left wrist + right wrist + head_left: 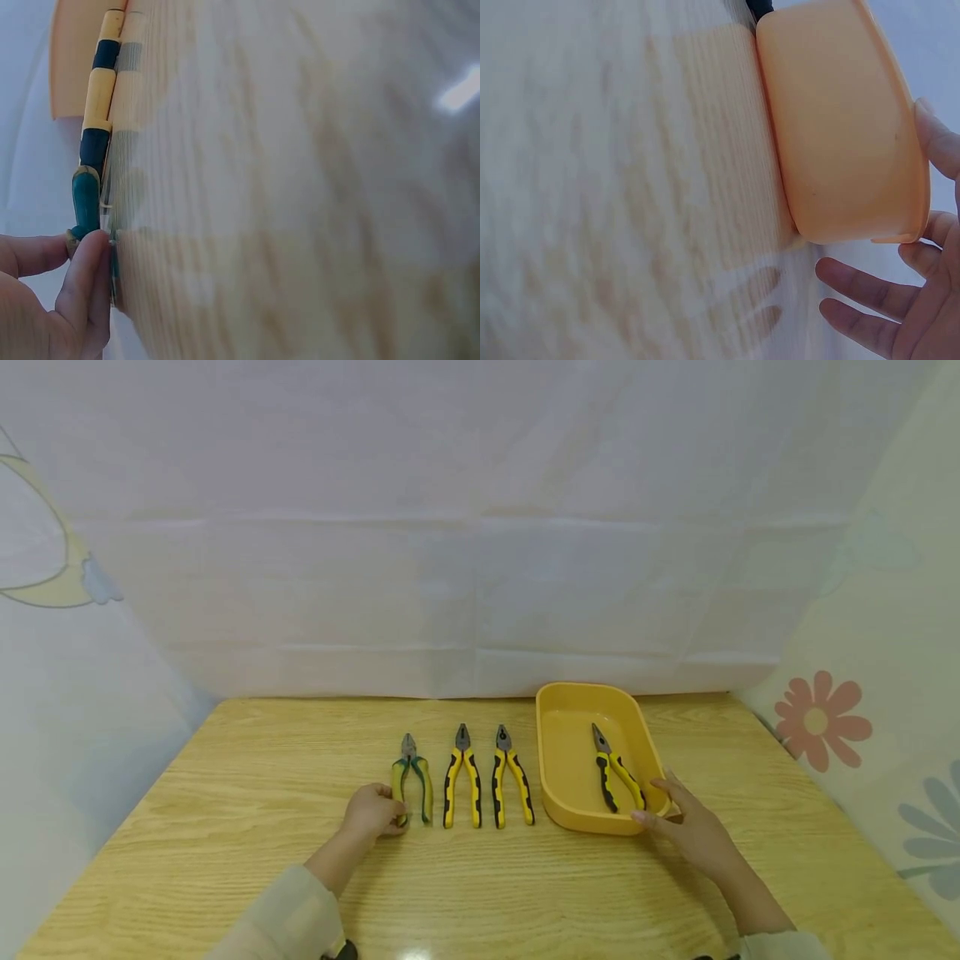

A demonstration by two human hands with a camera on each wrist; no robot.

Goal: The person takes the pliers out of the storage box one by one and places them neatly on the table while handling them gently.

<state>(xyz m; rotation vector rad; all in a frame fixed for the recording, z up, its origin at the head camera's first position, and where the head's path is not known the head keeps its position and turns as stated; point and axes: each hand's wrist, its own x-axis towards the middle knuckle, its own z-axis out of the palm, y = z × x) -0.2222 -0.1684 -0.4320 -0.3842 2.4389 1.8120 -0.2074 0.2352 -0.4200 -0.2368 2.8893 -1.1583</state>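
Observation:
My left hand [370, 814] pinches the lower end of the left handle of a pair of pliers [424, 781] with green and yellow grips. Jaws pointing away, these pliers lie with their handles spread. In the left wrist view, thumb and fingertips meet at the green handle end [86, 199]. At the right, my right hand [697, 835] holds the near right corner of a yellow plastic bin [558, 814], thumb and index finger on its rim. Its other fingers extend below the rim in the right wrist view. Inside the bin lie long-nose pliers [602, 743] with yellow and black grips.
Two more pairs of pliers with yellow and black handles, one in the middle [462, 739] and one nearer the bin [503, 742], lie in a row on the wood-grain table [480, 893]. A white sheet [472, 568] hangs behind the table's far edge.

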